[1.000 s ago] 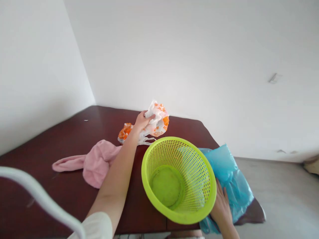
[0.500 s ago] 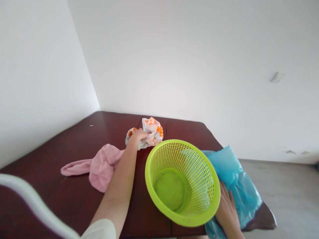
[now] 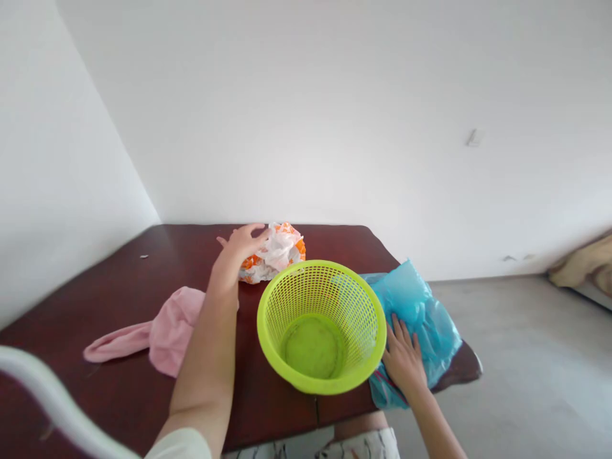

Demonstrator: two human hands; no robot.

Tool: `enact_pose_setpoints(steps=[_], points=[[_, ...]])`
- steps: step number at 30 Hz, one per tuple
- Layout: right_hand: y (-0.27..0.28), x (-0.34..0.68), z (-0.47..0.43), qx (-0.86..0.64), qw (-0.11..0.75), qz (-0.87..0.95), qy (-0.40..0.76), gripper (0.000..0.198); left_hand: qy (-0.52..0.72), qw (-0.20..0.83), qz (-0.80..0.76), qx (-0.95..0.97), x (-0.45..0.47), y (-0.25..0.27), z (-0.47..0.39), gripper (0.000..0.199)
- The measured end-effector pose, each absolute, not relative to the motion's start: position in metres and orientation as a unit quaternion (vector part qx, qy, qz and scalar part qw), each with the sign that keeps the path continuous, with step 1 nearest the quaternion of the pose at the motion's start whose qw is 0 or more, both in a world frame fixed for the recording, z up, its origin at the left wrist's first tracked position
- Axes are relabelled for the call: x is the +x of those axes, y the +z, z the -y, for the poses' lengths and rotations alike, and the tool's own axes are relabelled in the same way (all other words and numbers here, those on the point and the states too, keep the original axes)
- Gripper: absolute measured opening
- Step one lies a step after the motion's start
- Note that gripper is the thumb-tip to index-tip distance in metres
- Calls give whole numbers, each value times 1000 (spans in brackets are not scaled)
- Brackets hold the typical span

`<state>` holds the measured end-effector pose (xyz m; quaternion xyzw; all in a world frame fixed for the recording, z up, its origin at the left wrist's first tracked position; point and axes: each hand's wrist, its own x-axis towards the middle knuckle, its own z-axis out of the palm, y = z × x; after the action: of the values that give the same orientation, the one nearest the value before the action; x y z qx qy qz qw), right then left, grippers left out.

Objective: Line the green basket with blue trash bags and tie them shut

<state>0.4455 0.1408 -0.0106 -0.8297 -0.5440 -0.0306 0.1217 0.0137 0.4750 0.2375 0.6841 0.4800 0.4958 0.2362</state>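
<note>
My left hand (image 3: 245, 241) is raised at the left side of a crumpled white-and-orange plastic bag (image 3: 280, 252), fingers spread; whether a fingertip touches the bag I cannot tell. On a blue plastic bag (image 3: 415, 306) my right hand (image 3: 404, 356) lies flat with its fingers stretched out, close against the right side of a green plastic basket (image 3: 315, 347). The basket has mesh walls and nothing inside it. A pink cloth (image 3: 174, 328) lies left of my left forearm, which covers part of it.
Everything stands on a dark red-brown table (image 3: 129, 293) against white walls. A white curved bar (image 3: 57, 405) crosses the lower left. Grey floor (image 3: 516, 344) lies beyond the table's right edge, with a beige cloth-covered thing (image 3: 583, 268) far right.
My left hand has come up off the white-and-orange bag and moved left, its fingers spreading. My right hand still rests on the blue bag. The whole view has shifted.
</note>
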Motion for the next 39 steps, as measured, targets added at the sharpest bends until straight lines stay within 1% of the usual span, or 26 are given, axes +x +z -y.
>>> enact_pose_setpoints(steps=[1, 3, 5, 6, 8, 10, 12, 14, 15, 17, 19, 22, 25, 28, 31, 33, 36, 39], points=[[-8, 444, -141, -830, 125, 542, -24, 75, 506, 224, -469, 688, 10, 258, -455, 38], [-5, 441, -141, -831, 137, 539, -20, 73, 583, 208, -388, 683, 5, 294, -407, 37], [-1, 438, -139, -827, 163, 537, -18, 70, 629, 204, -317, 680, -1, 319, -356, 38], [1, 438, -138, -823, 189, 535, -11, 69, 639, 194, -298, 682, -5, 324, -333, 37], [8, 440, -135, -810, 252, 529, 11, 64, 640, 155, -328, 677, -17, 319, -296, 37], [19, 445, -133, -791, 304, 529, 35, 53, 591, 116, -409, 686, -35, 291, -270, 39], [33, 453, -132, -769, 331, 544, 55, 41, 523, 98, -484, 695, -57, 242, -253, 39], [50, 461, -133, -745, 354, 560, 73, 35, 478, 132, -509, 703, -78, 183, -242, 40], [60, 465, -135, -730, 386, 557, 88, 34, 447, 167, -521, 707, -87, 154, -238, 43], [81, 474, -144, -697, 477, 523, 112, 40, 449, 191, -580, 652, -100, 104, -232, 49], [104, 485, -157, -670, 555, 478, 120, 55, 441, 194, -618, 621, -106, 71, -228, 57], [142, 506, -191, -653, 603, 444, 114, 69, 404, 209, -628, 632, -103, 54, -228, 51], [180, 524, -237, -632, 631, 439, 94, 72, 372, 200, -601, 678, -99, 49, -233, 38], [206, 530, -285, -614, 641, 458, 49, 66, 336, 198, -581, 715, -101, 32, -239, 35], [206, 521, -318, -606, 608, 511, 37, 55, 319, 206, -571, 728, -104, 12, -242, 37], [191, 512, -326, -610, 562, 555, 63, 47, 311, 209, -569, 732, -104, 7, -243, 39], [160, 503, -324, -619, 482, 610, 114, 38, 300, 220, -568, 734, -99, 17, -238, 42], [134, 504, -310, -630, 424, 636, 135, 41, 265, 234, -564, 746, -93, 36, -233, 41]])
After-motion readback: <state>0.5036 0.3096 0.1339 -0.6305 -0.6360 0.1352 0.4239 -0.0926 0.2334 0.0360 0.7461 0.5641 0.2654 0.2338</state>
